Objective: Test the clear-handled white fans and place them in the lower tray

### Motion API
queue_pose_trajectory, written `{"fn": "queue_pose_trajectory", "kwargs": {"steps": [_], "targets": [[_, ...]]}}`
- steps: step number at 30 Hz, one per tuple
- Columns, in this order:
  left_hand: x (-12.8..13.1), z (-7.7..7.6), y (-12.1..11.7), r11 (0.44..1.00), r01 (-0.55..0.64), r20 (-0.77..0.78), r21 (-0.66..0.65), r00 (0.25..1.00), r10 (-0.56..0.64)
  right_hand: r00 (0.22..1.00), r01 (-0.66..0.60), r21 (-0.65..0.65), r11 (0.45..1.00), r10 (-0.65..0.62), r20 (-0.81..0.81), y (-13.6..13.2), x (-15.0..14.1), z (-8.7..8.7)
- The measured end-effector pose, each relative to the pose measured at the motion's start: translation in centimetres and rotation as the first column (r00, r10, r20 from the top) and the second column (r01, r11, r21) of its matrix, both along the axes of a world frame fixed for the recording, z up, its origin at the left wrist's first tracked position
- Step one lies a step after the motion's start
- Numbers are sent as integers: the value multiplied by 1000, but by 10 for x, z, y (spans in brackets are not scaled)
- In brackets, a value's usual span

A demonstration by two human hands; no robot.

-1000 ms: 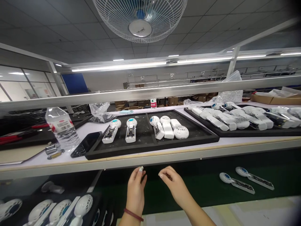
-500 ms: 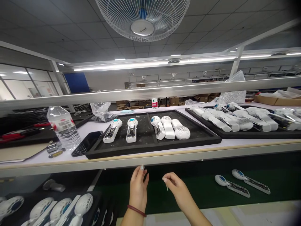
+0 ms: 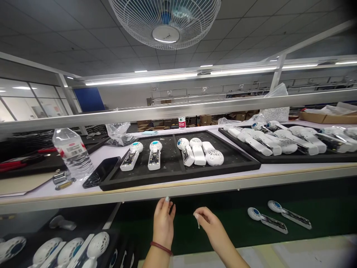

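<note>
My left hand [image 3: 164, 217], with a dark red band [image 3: 161, 248] at the wrist, is raised just below the shelf edge. Its thumb and finger meet at the tips, and anything between them is hidden. To the right, my right hand [image 3: 208, 221] pinches a thin, whitish strip [image 3: 198, 224] that dangles from the fingertips. Both hands are above a green belt [image 3: 186, 238], apart from each other. Farther right on the belt lie two white handheld units with round slotted heads, a nearer one [image 3: 267, 220] and a farther one [image 3: 290, 214], with dark insides showing in their handles.
On the shelf, a black divided tray [image 3: 167, 176] holds several similar units; another full tray [image 3: 279, 159] stands right. A water bottle [image 3: 74, 154] and a phone [image 3: 102, 172] are at left. More units [image 3: 69, 251] fill a tray lower left. A caged fan [image 3: 166, 26] hangs overhead.
The two units on the green belt have moved left. My hands keep nearly the same pose, the right still pinching the strip. The whole view has shifted slightly.
</note>
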State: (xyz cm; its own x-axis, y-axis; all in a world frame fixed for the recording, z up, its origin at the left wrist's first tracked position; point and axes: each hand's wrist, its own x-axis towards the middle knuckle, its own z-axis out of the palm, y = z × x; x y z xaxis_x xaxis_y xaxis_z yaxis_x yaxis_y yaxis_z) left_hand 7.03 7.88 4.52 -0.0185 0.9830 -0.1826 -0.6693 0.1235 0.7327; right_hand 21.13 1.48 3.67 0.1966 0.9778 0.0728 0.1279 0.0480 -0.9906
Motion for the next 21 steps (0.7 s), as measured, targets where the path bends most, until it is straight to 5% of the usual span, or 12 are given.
{"fn": "queue_pose_trajectory", "kwargs": {"steps": [7, 13, 17, 21], "targets": [[0, 4, 4, 999, 43, -32, 5, 999, -42, 1000, -7, 17, 1000, 7, 13, -1, -4, 2], [-10, -8, -6, 992, 126, -183, -30, 975, -130, 998, -39, 40, 998, 41, -57, -4, -9, 11], [-15, -4, -28, 950, 286, -480, 125, 855, -195, 984, -117, 16, 993, 118, -137, -11, -16, 21], [-16, 17, -44, 883, 396, -712, 251, 694, -108, 970, -156, -10, 988, 152, -190, -14, -21, 27]]}}
